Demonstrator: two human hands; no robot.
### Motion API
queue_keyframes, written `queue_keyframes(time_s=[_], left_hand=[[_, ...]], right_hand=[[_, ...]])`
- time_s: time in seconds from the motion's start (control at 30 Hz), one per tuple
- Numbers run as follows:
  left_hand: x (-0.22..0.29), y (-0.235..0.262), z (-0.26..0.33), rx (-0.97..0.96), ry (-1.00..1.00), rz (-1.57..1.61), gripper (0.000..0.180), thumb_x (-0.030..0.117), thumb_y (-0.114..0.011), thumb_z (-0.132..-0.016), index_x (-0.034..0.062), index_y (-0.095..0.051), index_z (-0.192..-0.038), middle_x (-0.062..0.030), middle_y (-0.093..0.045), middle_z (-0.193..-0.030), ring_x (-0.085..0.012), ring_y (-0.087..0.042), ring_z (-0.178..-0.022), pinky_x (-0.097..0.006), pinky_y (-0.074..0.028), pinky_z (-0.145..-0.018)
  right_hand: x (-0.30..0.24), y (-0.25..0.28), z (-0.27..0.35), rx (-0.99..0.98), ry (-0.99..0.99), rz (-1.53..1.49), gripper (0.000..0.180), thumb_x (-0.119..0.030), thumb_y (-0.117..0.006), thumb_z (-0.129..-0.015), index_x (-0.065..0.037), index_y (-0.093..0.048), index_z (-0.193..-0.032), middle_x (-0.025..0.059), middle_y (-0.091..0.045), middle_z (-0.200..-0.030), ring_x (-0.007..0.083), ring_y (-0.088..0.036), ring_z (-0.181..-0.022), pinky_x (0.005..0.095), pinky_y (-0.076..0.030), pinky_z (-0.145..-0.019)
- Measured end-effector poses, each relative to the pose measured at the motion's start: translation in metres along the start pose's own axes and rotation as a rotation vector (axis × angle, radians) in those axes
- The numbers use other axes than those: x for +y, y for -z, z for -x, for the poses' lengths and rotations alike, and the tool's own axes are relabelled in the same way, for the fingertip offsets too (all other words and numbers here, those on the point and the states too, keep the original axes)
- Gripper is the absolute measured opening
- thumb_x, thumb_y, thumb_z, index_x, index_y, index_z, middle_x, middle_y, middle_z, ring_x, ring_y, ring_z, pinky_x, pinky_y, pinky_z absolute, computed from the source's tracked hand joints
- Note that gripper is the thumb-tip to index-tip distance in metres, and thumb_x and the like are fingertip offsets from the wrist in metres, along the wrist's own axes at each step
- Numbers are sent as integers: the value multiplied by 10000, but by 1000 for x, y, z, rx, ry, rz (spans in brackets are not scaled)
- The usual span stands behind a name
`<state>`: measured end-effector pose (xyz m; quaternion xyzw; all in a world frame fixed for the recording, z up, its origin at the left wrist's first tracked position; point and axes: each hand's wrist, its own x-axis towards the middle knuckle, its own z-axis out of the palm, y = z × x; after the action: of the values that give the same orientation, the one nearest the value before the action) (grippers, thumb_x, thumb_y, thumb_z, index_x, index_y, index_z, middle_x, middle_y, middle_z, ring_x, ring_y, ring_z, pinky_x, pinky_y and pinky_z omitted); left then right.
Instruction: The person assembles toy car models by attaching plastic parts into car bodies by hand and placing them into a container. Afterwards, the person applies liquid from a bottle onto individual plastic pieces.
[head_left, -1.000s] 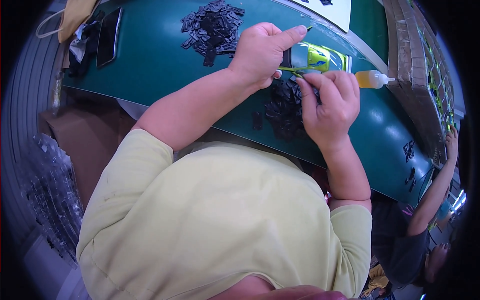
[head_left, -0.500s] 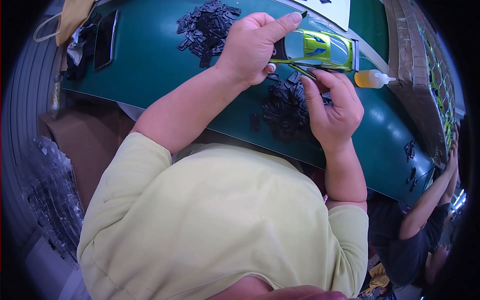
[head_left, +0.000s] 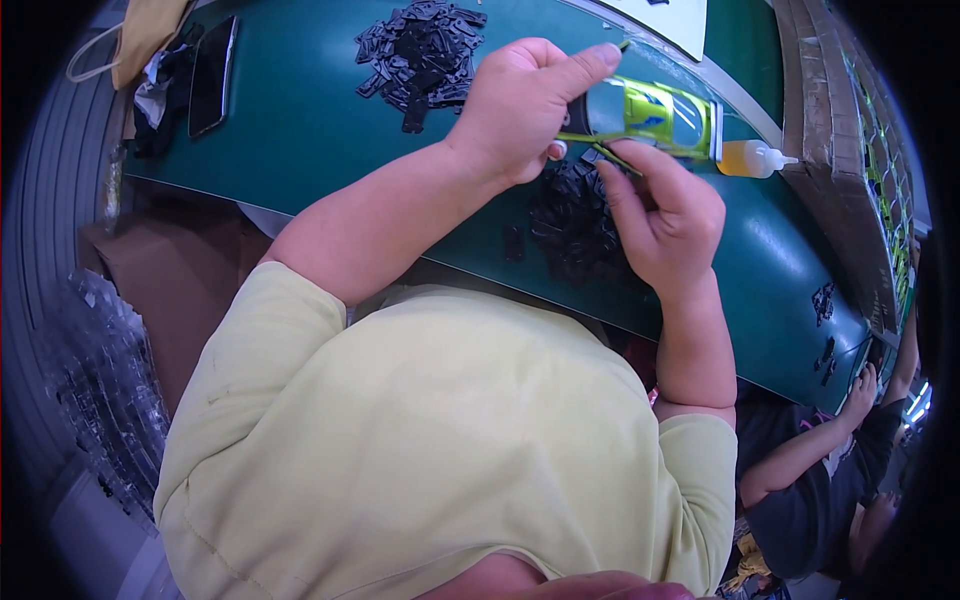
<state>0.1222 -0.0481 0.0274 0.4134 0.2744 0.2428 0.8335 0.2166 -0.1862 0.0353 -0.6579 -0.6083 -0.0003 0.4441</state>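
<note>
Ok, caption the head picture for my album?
Left hand holds a green car, right hand at its edge, black parts nearby.

Your left hand [head_left: 525, 110] covers the front of the green toy car body [head_left: 655, 112]; hidden fingers, grip underneath not visible. Your right hand [head_left: 675, 220] masks the end of the thin green strip [head_left: 606, 152]: separate or attached, can't tell. Car markings blurred. Right hand also blocks part of the near black parts pile [head_left: 568, 215]. Top edge crops the white board [head_left: 675, 22] and tan looped item [head_left: 150, 42]. Far-right black bits [head_left: 823, 303] too small to identify. Co-worker [head_left: 815, 505] partly lost in the dark rim.
</note>
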Motion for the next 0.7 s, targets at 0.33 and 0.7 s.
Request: queue_keyframes(time_s=[0.33,0.7], left_hand=[[-4,3,-1,33,-64,9,300,310,-705,-868,115,-512,-748,13,-556,-620,-37,-480,-417,-177,-312,-308],[-8,6,-1,-94,-298,-161,300,260,-725,-860,117,-503,-719,50,-499,-569,-8,-400,-397,-175,-285,-321]], right_hand=[[9,0,0,7,26,-32,120,-48,-735,-779,-27,-659,-869,84,-621,-648,190,-593,-517,254,-455,-501],[7,-6,10,-237,-1131,-1426,263,-230,-522,-914,14,-593,-844,83,-574,-622,135,-525,-469,239,-423,-460]])
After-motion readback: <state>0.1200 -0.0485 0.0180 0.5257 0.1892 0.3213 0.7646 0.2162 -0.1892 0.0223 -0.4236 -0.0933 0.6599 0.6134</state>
